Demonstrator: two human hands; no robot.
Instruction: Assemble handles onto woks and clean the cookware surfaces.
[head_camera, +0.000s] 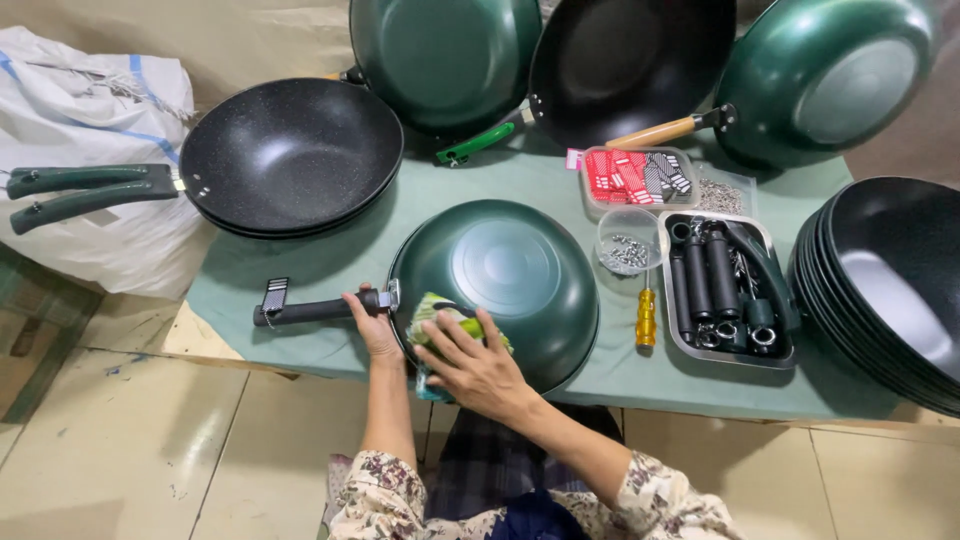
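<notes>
An upturned green wok (505, 280) lies bottom-up at the centre of the frame on a green-covered table (300, 320). The right hand (475, 365) lies flat with spread fingers on a green and yellow cloth (445, 322), pressing it against the wok's near left side; the hand is laid on the cloth rather than closed round it. The left hand (372, 325) is wrapped round the near end of the wok's black handle (310, 310), just where it meets the pan.

Right of the wok lie a yellow-handled screwdriver (646, 317), a clear cup of screws (628, 245) and a metal tray of black handles (728, 290). In the upper left sit stacked black woks (290, 155); more woks (630, 60) lean along the top, and a stack of pans (890, 290) fills the right edge. A white sack (85, 100) sits at far left.
</notes>
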